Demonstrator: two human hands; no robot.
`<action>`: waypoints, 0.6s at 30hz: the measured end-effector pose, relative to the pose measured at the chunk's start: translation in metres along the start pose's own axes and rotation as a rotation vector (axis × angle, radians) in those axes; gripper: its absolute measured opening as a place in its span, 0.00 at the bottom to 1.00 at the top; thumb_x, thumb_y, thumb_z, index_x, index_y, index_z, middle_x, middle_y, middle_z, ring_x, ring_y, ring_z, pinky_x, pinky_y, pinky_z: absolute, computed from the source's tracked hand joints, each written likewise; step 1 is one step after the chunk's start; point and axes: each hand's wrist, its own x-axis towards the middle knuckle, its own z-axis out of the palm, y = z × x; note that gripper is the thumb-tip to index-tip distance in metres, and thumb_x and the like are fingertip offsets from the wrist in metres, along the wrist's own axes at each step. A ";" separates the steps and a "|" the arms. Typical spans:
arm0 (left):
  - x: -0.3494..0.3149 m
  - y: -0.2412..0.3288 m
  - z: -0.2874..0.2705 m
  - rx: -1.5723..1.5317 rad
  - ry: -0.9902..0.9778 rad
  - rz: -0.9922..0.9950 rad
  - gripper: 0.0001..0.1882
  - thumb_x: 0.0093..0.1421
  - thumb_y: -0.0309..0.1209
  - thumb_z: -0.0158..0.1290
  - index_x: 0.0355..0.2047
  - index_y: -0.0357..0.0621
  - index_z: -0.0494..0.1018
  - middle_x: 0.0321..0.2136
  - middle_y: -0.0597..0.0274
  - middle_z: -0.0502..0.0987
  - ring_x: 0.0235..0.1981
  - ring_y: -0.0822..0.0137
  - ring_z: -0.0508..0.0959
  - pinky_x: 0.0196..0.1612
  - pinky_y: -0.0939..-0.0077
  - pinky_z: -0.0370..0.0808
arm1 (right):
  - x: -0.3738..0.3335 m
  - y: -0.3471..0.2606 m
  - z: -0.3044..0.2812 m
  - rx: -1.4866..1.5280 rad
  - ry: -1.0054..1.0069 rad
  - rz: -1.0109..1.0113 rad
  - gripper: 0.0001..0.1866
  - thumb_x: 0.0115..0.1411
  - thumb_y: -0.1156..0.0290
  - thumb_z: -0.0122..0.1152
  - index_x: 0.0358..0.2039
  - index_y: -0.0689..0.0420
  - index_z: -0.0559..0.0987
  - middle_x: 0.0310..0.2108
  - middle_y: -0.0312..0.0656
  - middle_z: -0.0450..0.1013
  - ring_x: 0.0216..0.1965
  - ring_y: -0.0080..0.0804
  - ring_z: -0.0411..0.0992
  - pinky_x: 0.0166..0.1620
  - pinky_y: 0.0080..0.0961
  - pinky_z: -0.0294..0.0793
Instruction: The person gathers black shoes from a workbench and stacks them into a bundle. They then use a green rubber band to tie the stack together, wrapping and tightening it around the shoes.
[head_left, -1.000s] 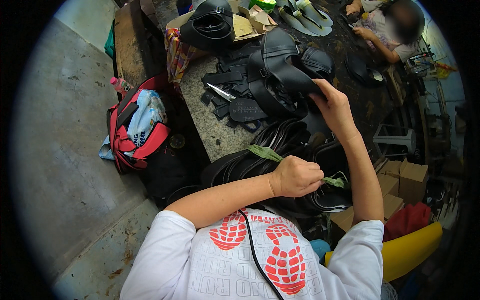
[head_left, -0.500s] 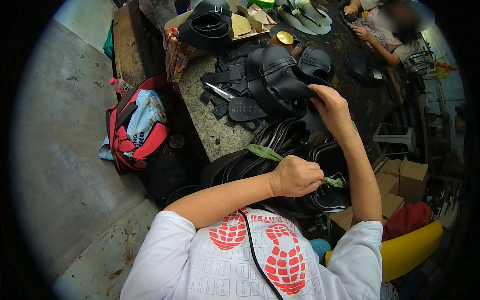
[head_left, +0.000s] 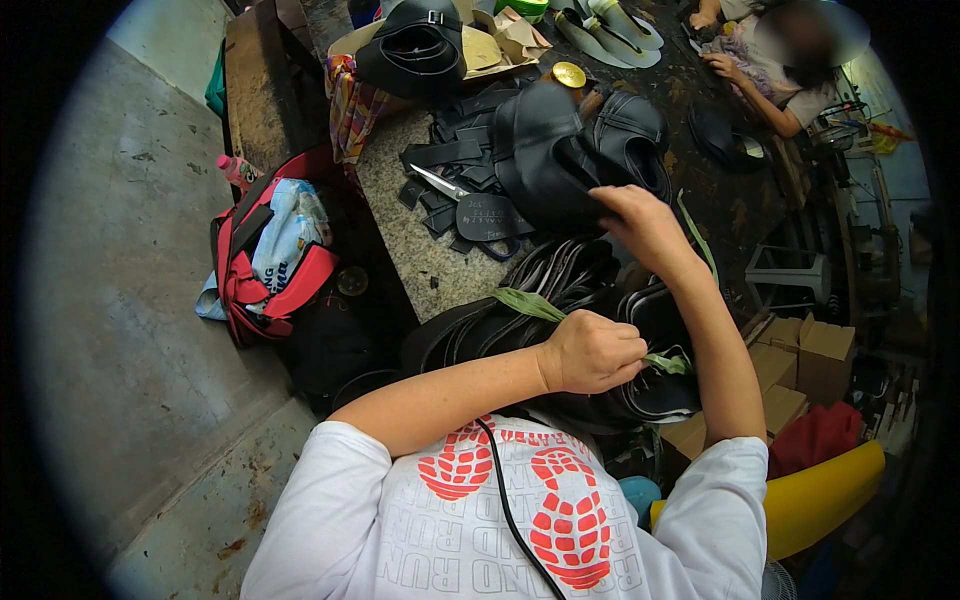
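"One at a time: found left grip (head_left: 592, 353) how?"

"Saw it closed in a fist on a green strip (head_left: 530, 304), above a bundle (head_left: 480, 335) of black, pale-edged pieces"

"And found right grip (head_left: 645, 232) how?"

"Saw it loosely curled at the edge of a black upper (head_left: 545, 160); couldn't tell whether pinching or just touching"

"Spotted upper where?"

"Found it over the worktop (head_left: 395, 210), beyond the bundle, right of scissors (head_left: 437, 182) and black scraps (head_left: 440, 155)"

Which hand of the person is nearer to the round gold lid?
Right. The right hand is at the edge of the black piece, with the gold lid beyond it; the left hand is farther from the lid, closed on the green strip.
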 end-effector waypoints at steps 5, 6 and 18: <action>0.000 0.000 -0.001 0.010 0.009 -0.008 0.10 0.54 0.33 0.59 0.23 0.44 0.70 0.21 0.60 0.70 0.21 0.58 0.76 0.25 0.66 0.74 | 0.010 -0.001 0.002 -0.215 -0.168 0.038 0.24 0.52 0.74 0.68 0.51 0.53 0.76 0.38 0.44 0.79 0.45 0.46 0.76 0.54 0.40 0.72; 0.000 0.000 -0.001 0.011 0.010 -0.010 0.10 0.54 0.32 0.59 0.23 0.44 0.70 0.21 0.60 0.70 0.21 0.58 0.76 0.25 0.66 0.74 | 0.011 -0.001 0.001 -0.253 -0.196 0.083 0.23 0.52 0.72 0.69 0.50 0.53 0.76 0.36 0.43 0.80 0.44 0.45 0.76 0.53 0.39 0.72; 0.001 0.000 -0.002 -0.010 0.019 -0.005 0.10 0.54 0.32 0.59 0.22 0.44 0.69 0.20 0.60 0.70 0.21 0.58 0.76 0.25 0.65 0.74 | 0.007 -0.003 -0.020 -0.264 -0.292 0.173 0.25 0.52 0.70 0.68 0.52 0.53 0.78 0.37 0.49 0.80 0.42 0.48 0.78 0.46 0.41 0.77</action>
